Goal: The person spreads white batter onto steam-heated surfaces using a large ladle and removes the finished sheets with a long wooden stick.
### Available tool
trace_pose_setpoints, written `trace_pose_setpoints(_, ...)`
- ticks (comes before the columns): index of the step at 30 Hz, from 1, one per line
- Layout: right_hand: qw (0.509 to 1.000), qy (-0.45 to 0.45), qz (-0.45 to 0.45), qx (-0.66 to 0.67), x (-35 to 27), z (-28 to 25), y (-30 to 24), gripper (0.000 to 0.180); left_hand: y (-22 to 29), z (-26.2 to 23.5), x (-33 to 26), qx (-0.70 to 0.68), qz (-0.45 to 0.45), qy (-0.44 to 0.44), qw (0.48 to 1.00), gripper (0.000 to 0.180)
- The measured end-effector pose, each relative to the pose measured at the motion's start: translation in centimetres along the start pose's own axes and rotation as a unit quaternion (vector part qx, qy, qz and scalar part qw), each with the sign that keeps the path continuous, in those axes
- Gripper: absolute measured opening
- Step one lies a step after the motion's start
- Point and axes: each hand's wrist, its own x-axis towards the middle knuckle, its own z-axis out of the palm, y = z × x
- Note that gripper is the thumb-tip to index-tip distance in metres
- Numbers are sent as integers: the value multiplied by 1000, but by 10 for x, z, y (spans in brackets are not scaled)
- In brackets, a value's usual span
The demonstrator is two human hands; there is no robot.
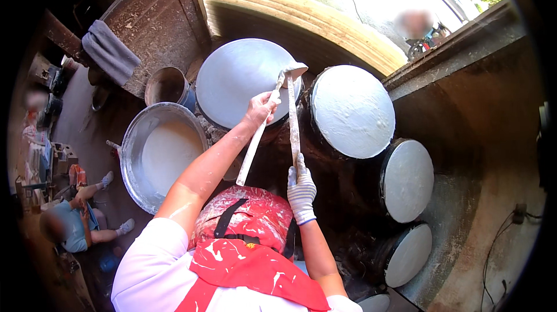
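Observation:
My bare left hand [262,110] is closed round the pale handle of a ladle [250,158], which slants up over the far round pan. The ladle's small bowl [296,70] is coated in white paste. My right hand [301,191], in a striped glove, grips a long flat paste-smeared stick [293,120]; its far end meets the ladle bowl, though whether they touch I cannot tell. Below both tools lies the wide round pan [243,80], its surface covered in a smooth white layer. To its right, a second round pan [353,112] carries a thicker-looking, slightly bumpy white layer.
A large metal basin [129,158] of white liquid stands at left, with a bucket [165,84] behind it. More white-topped round pans [408,181] [409,255] curve down the right side. A towel [110,52] hangs at far left; a seated person [75,225] is below.

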Motion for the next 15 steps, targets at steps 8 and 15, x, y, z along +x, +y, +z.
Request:
trace_pose_setpoints(8, 985, 93, 19, 143, -4, 60, -19, 43, 6, -33, 22, 481, 262, 33, 836, 43)
trace_pose_setpoints(15, 949, 112, 86, 280, -26, 99, -43, 44, 30, -65, 29, 541, 277, 35, 794, 50)
